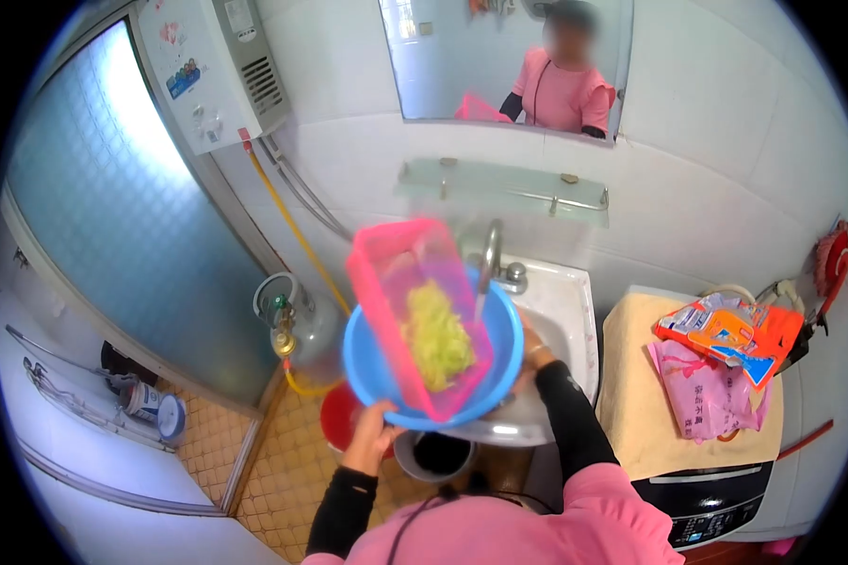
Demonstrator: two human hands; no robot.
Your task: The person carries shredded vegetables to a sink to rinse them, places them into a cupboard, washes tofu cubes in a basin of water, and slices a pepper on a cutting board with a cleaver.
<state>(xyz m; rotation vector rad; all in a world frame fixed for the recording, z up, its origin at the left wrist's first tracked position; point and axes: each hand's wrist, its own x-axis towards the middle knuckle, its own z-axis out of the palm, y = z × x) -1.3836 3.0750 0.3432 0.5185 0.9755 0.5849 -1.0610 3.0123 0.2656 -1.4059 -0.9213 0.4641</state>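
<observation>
A blue basin (pixel 360 344) is held in front of the washbasin, beneath the tap (pixel 491 250). Across it lies a pink see-through plastic basket (pixel 379 292), tilted, its far end rising over the rim. Chopped pale green vegetable (pixel 438 344) sits in the basket. My left hand (pixel 372 435) is closed on the basin's near-left rim, thumb on top. At the basin's right side, my right hand (pixel 534 356) grips the edge, its fingers partly hidden behind the wall. A thin stream of water seems to run from the tap into the basin.
The white sink (pixel 565 325) lies to the right. Below stand a red bucket (pixel 339 414) and a white bucket (pixel 408 463) with dark contents. A gas cylinder (pixel 316 325) is at left. Plastic bags (pixel 711 386) lie on a cloth-covered washing machine (pixel 631 414). A mirror (pixel 471 56) reflects a person.
</observation>
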